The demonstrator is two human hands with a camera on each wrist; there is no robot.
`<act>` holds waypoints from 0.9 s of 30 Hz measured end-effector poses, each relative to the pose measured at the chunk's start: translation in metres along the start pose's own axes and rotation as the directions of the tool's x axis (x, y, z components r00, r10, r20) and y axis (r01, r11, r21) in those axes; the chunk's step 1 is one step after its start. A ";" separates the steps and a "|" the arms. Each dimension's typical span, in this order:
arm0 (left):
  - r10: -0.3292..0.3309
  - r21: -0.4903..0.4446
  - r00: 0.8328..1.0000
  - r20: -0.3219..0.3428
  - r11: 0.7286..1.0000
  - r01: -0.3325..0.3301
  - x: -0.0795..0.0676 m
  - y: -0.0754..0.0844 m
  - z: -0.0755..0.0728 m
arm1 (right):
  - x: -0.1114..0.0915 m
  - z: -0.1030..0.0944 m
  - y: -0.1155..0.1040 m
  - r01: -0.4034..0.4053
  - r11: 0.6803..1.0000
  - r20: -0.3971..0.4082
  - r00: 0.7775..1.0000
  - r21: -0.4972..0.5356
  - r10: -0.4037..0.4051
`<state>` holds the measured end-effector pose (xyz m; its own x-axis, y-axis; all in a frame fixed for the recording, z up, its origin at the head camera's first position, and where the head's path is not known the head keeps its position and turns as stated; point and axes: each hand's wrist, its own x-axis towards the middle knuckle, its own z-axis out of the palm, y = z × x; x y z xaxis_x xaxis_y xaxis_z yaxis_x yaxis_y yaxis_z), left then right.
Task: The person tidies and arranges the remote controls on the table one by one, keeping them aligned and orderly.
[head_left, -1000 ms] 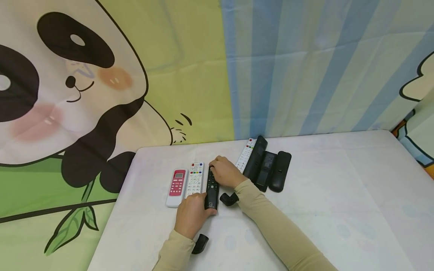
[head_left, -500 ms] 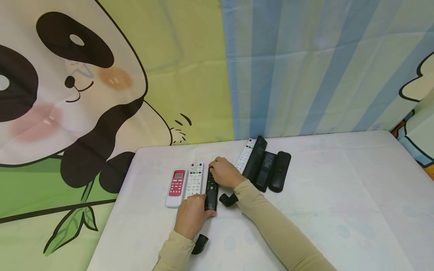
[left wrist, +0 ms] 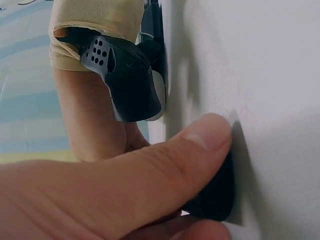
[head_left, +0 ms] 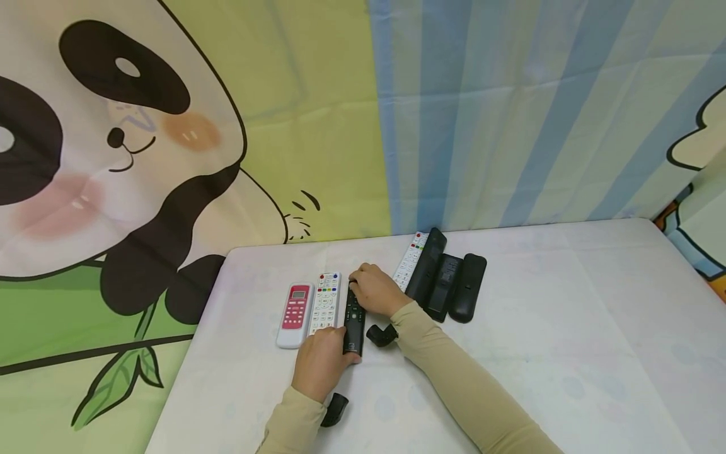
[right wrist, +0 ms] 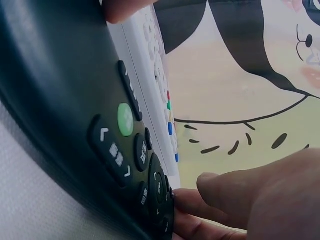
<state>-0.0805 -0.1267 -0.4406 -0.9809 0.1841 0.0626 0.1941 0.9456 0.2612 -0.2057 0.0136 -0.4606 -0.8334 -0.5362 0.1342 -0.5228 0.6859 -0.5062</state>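
A black remote control [head_left: 354, 321] lies buttons up on the table, between both hands. My left hand [head_left: 320, 362] pinches its near end, the thumb [left wrist: 195, 145] at the end edge in the left wrist view. At the far end my right hand [head_left: 377, 290] grips it, fingertips covering the top. The right wrist view shows its dark face close up, with a green button [right wrist: 125, 120]. Just left of it is a white remote control [head_left: 326, 302], its lower end behind the left hand. Beyond that lies a white remote with a pink face [head_left: 295, 312].
Right of the hands, another white remote [head_left: 411, 260] and several black remotes, one of them [head_left: 468, 287] outermost, lie side by side, slanted. A black wrist device [head_left: 334, 410] is on the left wrist, another [head_left: 382, 335] on the right. A printed cloth [head_left: 488, 113] hangs behind the white table [head_left: 567, 328].
The near end of the black remote has shifted very slightly left and toward me, the left hand with it. Both hands keep their hold; the other remotes lie as before.
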 end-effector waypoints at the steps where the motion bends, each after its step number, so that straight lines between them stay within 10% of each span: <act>1: 0.001 0.000 1.000 0.000 1.000 -0.001 0.000 0.000 0.000 | 0.000 0.000 0.000 0.000 1.000 -0.001 1.000 0.001 0.000; 27: 0.009 -0.043 1.000 -0.005 0.999 -0.009 0.000 -0.001 -0.003 | 0.001 -0.002 -0.002 -0.033 0.999 0.029 0.999 0.015 0.033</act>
<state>-0.0808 -0.1281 -0.4380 -0.9791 0.1910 0.0694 0.2031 0.9316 0.3015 -0.2060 0.0127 -0.4576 -0.8445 -0.5275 0.0923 -0.4920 0.6961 -0.5228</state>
